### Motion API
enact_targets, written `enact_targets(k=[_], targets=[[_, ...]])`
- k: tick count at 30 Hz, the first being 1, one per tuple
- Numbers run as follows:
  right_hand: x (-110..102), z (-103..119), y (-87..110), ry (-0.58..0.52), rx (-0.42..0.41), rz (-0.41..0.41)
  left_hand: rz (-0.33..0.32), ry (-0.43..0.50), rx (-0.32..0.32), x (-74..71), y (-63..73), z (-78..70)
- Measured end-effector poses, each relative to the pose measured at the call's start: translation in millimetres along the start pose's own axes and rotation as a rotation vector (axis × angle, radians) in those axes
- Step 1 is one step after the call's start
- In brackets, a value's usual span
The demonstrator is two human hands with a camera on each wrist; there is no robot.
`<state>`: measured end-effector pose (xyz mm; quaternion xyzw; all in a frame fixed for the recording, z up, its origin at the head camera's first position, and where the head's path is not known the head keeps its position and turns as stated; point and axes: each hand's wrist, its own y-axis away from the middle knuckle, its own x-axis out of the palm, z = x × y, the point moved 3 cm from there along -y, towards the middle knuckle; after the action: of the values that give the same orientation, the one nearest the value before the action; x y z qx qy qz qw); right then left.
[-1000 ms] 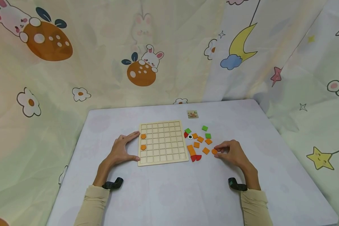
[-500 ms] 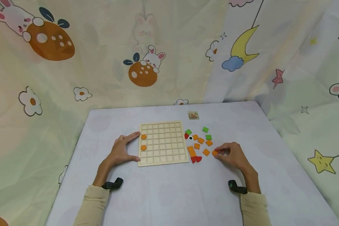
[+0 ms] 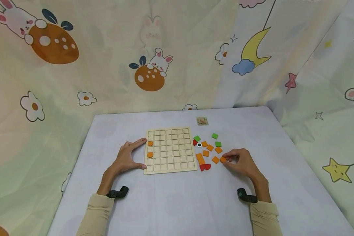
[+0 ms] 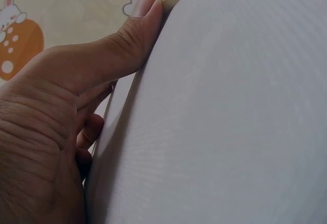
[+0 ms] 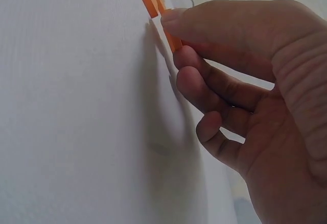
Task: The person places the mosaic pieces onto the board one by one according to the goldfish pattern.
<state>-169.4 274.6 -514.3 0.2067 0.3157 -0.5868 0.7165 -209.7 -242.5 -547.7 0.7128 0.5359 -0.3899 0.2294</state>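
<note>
A pale wooden grid board (image 3: pixel 171 148) lies on the table in the head view. Two orange discs sit in its leftmost column, the upper disc (image 3: pixel 150 143) apart from the lower disc (image 3: pixel 150 155). My left hand (image 3: pixel 126 158) is spread along the board's left edge, with thumb and forefinger touching it near the front and farther back. The left wrist view shows the thumb (image 4: pixel 130 40) against the board's corner. To the right of the loose pieces, my right hand (image 3: pixel 242 161) pinches an orange disc (image 3: pixel 223 159) between thumb and fingers; the right wrist view shows this disc (image 5: pixel 171 36) edge-on.
Between board and right hand lie orange squares (image 3: pixel 210 147), green squares (image 3: pixel 214 136), red quarter-round pieces (image 3: pixel 207 167), an orange rectangle (image 3: pixel 200 159) and a white-and-black eye piece (image 3: pixel 199 145). A small patterned card (image 3: pixel 202 121) lies behind them. Printed curtains (image 3: pixel 112 65) hang behind the table.
The disc in my right hand has shifted slightly left, closer to the orange squares. My left hand stays at the board's edge. The head view has tilted a little.
</note>
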Motion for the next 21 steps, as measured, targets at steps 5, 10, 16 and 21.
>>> enact_targets(k=[5,10,16,21], targets=[[2.0,4.2,-2.8,0.019,0.002,0.003,0.001,0.006,-0.003,0.2,-0.1,-0.1],[3.6,8.7,-5.4,0.032,-0.017,-0.004,0.003,-0.003,-0.007,-0.7,-0.3,-1.1],[6.1,14.3,-8.5,0.04,-0.02,0.003,0.003,-0.004,-0.007,-0.9,-0.3,-1.4],[9.6,17.2,-11.5,0.037,-0.011,0.019,-0.004,0.0,0.0,0.3,0.3,-0.7]])
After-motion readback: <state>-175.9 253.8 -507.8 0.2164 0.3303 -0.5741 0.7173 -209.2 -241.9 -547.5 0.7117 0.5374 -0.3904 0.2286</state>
